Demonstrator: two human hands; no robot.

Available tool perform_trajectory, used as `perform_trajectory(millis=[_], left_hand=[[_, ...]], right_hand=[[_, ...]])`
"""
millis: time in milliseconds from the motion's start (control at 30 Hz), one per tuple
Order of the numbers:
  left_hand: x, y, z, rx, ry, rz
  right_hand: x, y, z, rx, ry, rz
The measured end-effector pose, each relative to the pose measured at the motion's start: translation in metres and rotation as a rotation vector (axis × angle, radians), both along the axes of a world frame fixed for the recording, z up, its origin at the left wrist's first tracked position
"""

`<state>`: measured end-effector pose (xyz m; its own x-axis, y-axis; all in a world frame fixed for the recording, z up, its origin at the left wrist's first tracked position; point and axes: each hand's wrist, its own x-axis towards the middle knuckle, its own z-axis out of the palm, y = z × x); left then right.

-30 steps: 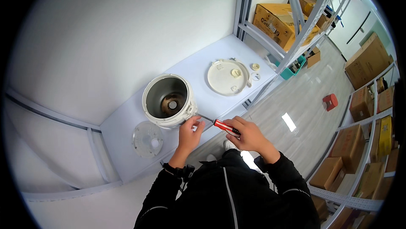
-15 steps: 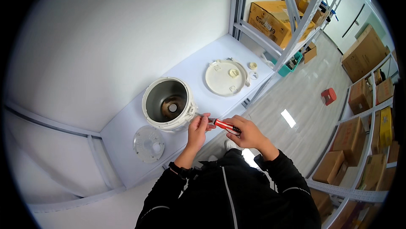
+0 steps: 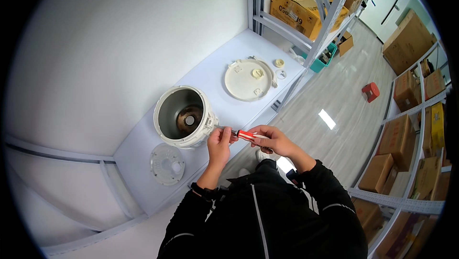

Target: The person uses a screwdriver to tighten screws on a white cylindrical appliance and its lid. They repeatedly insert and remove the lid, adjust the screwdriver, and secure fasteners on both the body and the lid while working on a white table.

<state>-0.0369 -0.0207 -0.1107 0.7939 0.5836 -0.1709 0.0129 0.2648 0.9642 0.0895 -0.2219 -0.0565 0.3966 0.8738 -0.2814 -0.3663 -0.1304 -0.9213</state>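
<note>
Striped screwdriver, cylindrical metal-lined pot

black digits on yellow carton; red print, brown carton

The desk crosses the frame from lower left to upper middle. On it stands the pot, left of centre; the disc lies below it, the lid to its upper right, with a cap on the lid. Right of the pot, the screwdriver spans from the left hand to the right hand. Shelves of boxes line the right edge.
</note>
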Motion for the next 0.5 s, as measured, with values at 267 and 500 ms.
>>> perform_trajectory(millis=[267,500], left_hand=[[-0.001,0.002,0.006,0.072,0.05,0.0],[0.0,0.0,0.008,0.028,0.011,0.023]], right_hand=[[0.006,0.003,0.005,-0.019,0.142,0.052],[-0.004,0.01,0.003,-0.026,-0.308,0.002]])
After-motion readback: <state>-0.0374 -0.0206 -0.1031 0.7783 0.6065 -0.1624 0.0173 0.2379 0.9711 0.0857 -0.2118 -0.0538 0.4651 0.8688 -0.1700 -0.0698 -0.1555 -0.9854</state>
